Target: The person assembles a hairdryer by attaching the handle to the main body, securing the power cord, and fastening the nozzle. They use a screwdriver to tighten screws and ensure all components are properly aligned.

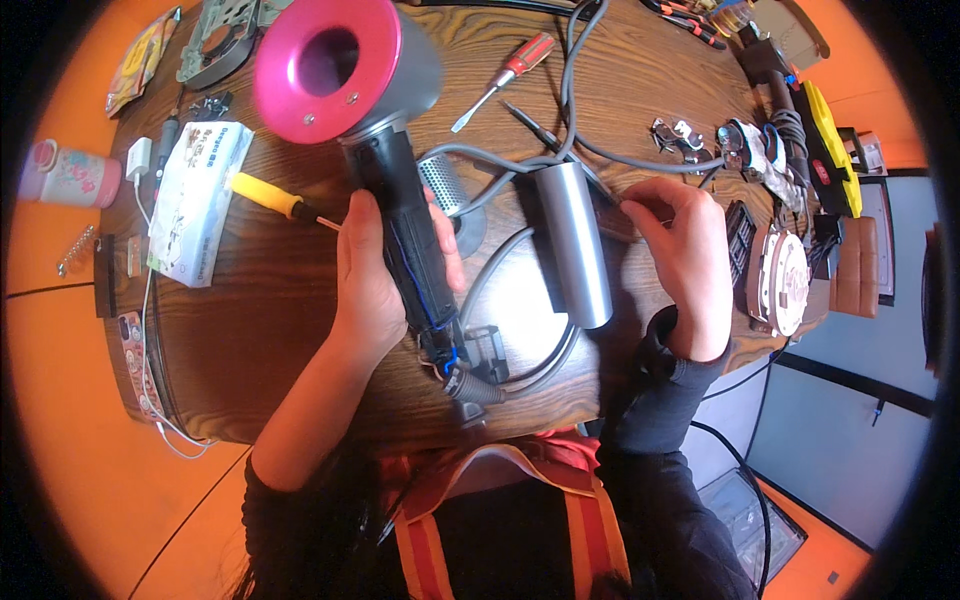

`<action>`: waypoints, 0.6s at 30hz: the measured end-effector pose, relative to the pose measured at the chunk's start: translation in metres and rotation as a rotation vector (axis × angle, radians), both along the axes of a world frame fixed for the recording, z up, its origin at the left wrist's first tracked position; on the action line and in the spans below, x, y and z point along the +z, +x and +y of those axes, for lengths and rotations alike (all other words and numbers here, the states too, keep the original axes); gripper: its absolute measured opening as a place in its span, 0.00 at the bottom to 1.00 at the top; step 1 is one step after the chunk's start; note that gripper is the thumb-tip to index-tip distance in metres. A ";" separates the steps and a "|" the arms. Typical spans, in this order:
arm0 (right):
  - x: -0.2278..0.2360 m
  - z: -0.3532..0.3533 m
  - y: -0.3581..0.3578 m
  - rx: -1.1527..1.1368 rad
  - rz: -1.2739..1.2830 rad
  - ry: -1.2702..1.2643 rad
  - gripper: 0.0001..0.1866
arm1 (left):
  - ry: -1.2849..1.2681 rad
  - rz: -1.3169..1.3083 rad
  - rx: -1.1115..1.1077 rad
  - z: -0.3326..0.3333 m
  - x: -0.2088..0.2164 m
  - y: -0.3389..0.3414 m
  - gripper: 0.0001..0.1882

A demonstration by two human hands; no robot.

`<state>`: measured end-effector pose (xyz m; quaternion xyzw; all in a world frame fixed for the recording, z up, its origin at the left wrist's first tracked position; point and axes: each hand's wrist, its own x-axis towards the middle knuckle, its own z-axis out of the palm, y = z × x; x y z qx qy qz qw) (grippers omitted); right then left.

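Note:
My left hand point(375, 275) is wrapped round the dark handle of a hair dryer point(400, 210), its pink ring-shaped head tilted up at the far left. The handle's casing is off, baring black inner parts and a blue wire. A silver tube-shaped handle cover point(575, 245) lies on the table between my hands, and the dryer's grey cord point(500, 280) loops around it. My right hand point(685, 250) is closed, thumb and fingers pinched together at the near end of a slim dark tool point(540, 132). Whatever is between those fingertips is hidden.
Beyond the cord lies a red-handled screwdriver point(515, 68); a yellow-handled one point(265, 195) rests by a white packet point(200, 205). A perforated grey filter piece point(445, 185) stands behind the dryer. Metal parts point(680, 140) and a round whitish part point(778, 282) occupy the right side.

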<state>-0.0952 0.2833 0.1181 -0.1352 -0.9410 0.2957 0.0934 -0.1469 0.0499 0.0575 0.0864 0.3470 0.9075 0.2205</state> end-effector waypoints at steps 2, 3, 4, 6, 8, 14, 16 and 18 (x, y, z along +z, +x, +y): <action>-0.001 -0.005 -0.003 -0.003 0.061 -0.026 0.07 | 0.001 0.012 -0.035 -0.004 0.001 -0.004 0.28; -0.001 -0.008 -0.005 -0.012 0.106 -0.005 0.06 | -0.001 -0.001 -0.030 -0.006 0.002 -0.005 0.28; -0.001 -0.011 -0.007 -0.032 0.118 -0.021 0.06 | 0.027 0.008 -0.028 -0.008 0.003 -0.007 0.28; -0.002 -0.016 -0.011 -0.028 0.172 -0.068 0.05 | 0.070 0.020 -0.014 -0.012 0.007 -0.011 0.28; -0.005 -0.024 -0.014 0.020 0.295 -0.080 0.05 | 0.080 0.047 0.008 -0.016 0.011 -0.014 0.29; -0.019 -0.058 -0.014 0.599 0.237 -0.116 0.05 | -0.073 0.131 0.140 -0.024 0.019 -0.022 0.28; -0.020 -0.063 -0.015 0.613 0.229 -0.142 0.06 | -0.085 0.147 0.160 -0.032 0.018 -0.020 0.27; -0.019 -0.067 -0.015 0.634 0.249 -0.173 0.06 | -0.129 0.157 0.175 -0.043 0.015 -0.017 0.27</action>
